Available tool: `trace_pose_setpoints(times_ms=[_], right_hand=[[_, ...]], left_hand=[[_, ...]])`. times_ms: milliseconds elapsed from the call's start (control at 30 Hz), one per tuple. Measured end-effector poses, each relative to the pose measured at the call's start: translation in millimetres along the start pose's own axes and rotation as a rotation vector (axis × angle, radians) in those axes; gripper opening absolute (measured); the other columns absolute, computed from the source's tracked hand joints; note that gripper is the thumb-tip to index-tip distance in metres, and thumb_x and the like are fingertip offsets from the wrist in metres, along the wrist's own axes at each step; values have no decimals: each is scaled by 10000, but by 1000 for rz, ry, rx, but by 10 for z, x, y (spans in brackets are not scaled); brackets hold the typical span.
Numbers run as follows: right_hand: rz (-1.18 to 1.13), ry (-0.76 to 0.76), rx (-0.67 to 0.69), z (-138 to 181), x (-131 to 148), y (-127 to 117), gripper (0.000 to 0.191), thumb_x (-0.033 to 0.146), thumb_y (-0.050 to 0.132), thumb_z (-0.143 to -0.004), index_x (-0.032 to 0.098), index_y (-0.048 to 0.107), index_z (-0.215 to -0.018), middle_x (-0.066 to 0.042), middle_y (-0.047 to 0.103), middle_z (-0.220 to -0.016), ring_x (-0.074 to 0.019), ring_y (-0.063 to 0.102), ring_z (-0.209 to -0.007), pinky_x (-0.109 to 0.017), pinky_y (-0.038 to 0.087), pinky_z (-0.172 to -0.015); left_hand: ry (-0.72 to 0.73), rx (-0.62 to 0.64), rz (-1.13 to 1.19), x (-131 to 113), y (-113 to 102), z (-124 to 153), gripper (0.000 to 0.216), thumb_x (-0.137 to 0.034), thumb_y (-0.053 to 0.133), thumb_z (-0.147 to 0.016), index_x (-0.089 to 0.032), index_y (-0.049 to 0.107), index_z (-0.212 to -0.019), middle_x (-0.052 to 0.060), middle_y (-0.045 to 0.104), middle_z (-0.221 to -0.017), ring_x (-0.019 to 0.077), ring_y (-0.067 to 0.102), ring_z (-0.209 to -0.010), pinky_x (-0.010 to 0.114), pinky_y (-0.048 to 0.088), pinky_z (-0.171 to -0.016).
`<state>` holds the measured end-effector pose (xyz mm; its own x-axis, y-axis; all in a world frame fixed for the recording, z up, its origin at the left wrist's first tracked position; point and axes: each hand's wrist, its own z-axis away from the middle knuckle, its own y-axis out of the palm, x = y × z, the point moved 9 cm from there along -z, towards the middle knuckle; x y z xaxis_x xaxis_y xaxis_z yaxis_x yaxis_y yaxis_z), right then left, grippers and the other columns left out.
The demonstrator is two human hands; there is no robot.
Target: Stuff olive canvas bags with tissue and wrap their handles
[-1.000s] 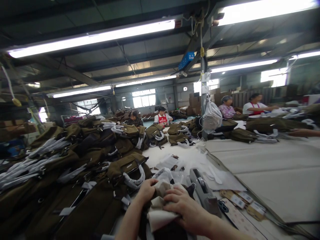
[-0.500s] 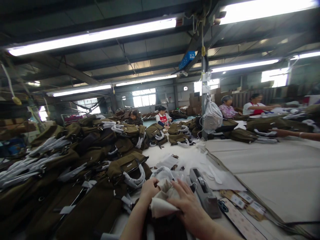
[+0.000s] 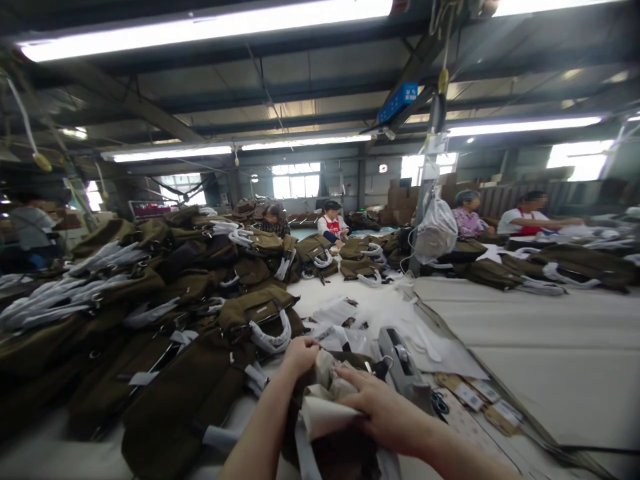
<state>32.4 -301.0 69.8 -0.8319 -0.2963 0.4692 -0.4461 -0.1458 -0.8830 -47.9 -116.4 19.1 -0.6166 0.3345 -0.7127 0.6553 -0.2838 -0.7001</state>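
Observation:
A dark olive handbag [image 3: 327,460] stands upright in front of me, with crumpled cream material [image 3: 330,410], paper or lining cloth, bulging from its mouth. My left hand [image 3: 300,358] is closed at the far left rim of the bag, fingertips partly hidden. My right hand [image 3: 377,407] presses into the cream material from the right, its fingers bent around a fold. Just right of the bag is a grey tape dispenser [image 3: 403,363]. Another olive handbag [image 3: 260,310], its handle wrapped in white, lies beyond my left hand.
A large heap of olive bags [image 3: 170,287] fills the left side. Scissors [image 3: 439,403] and brown hang tags [image 3: 463,390] lie to the right on the table [image 3: 540,327]. A post with a hanging plastic bag [image 3: 436,230] rises beyond. Several co-workers sit farther back.
My right hand's fingers were spread over the cream material and are now bent into it. More of the bag's far rim shows. The view has tilted; a co-worker's arm at right is gone.

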Motion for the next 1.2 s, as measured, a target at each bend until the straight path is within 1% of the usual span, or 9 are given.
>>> trace_pose_setpoints(times_ms=[100, 333, 433, 533, 700, 800, 900, 1033, 1200], right_hand=[[-8, -41, 36, -68, -7, -22, 354, 188, 531, -789, 233, 765, -1051, -98, 524, -1473, -286, 479, -1355, -421, 348, -1140], [-13, -96, 68, -126, 42, 12, 354, 176, 518, -788, 244, 766, -1032, -61, 586, -1391, -259, 548, -1266, -381, 383, -1109], [-4, -80, 24, -129, 28, 32, 396, 152, 491, -797, 240, 752, -1082, -63, 593, -1377, -241, 551, -1255, -361, 374, -1119], [26, -72, 45, -120, 5, 69, 417, 142, 504, -777, 213, 744, -1110, -84, 568, -1421, -262, 516, -1307, -384, 344, -1148], [43, -166, 112, -98, 88, 71, 371, 150, 526, -787, 201, 756, -1074, -72, 587, -1412, -243, 523, -1309, -348, 359, -1149], [254, 6, 35, -155, 2, 27, 369, 139, 501, -837, 204, 739, -1112, -89, 655, -1303, -227, 584, -1233, -320, 417, -1103], [477, 246, -65, -199, -82, 16, 425, 78, 422, -874, 148, 697, -1189, -199, 649, -1259, -303, 613, -1179, -440, 488, -1022], [582, 444, -63, -296, -196, 167, 517, -28, 322, -846, 31, 638, -1251, -358, 606, -1231, -385, 676, -1032, -528, 572, -782], [588, 539, 103, -542, -559, 325, 307, 72, 525, -850, 112, 735, -1070, -231, 741, -962, -358, 725, -891, -491, 607, -643]], left_hand=[[52, 9, 43, -59, -26, 43, 270, -259, 507, -902, -128, 738, -948, 54, 743, -774, 148, 642, -680, 268, 484, -656], [226, 158, 18, -240, -36, 303, 535, -36, 605, -666, -173, 684, -1177, 36, 757, -1083, 154, 685, -933, 211, 520, -804], [221, 131, -124, -246, -13, 334, 414, -140, 650, -712, -210, 725, -1113, 69, 769, -1043, 231, 689, -985, 308, 511, -889], [164, 37, -269, -245, -4, 328, 298, -282, 520, -867, -181, 750, -1029, 154, 765, -1003, 305, 688, -1003, 410, 489, -901], [132, -19, -382, -296, -1, 333, 375, -386, 449, -924, -186, 764, -893, 156, 773, -951, 284, 708, -932, 356, 487, -807], [142, -63, -425, -340, -52, 367, 495, -414, 342, -977, -173, 763, -878, 161, 774, -949, 270, 713, -908, 341, 474, -791], [138, -141, -467, -363, -124, 430, 652, -399, 167, -1014, -130, 752, -916, 200, 764, -956, 286, 714, -892, 364, 469, -788], [194, -162, -501, -416, -109, 500, 612, -398, 214, -1015, -150, 757, -883, 174, 772, -915, 263, 711, -896, 369, 446, -922], [263, -168, -507, -470, -50, 511, 567, -371, 255, -1016, -174, 760, -848, 140, 772, -827, 232, 713, -839, 364, 410, -1015]])
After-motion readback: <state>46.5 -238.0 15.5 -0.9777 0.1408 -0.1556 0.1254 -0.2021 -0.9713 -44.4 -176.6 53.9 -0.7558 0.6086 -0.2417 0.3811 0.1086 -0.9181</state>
